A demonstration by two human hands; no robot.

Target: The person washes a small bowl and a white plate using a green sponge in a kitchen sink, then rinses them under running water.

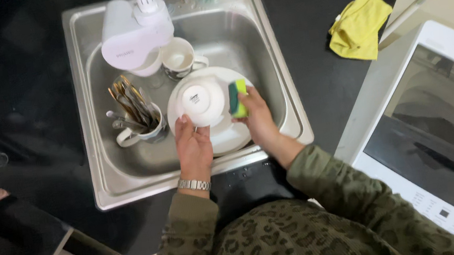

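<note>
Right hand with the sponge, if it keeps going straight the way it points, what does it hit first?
The right hand presses the green and yellow sponge toward the upturned white bowl, which the left hand holds. The bowl comes first; they look already touching, though depth is unclear.

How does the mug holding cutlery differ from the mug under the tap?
The cutlery mug stands at the sink's left, packed with utensils; the tap-side mug sits farther back and holds none. The cutlery mug's handle points left, the other's right. Both are pale, handled mugs inside the steel sink.
</note>
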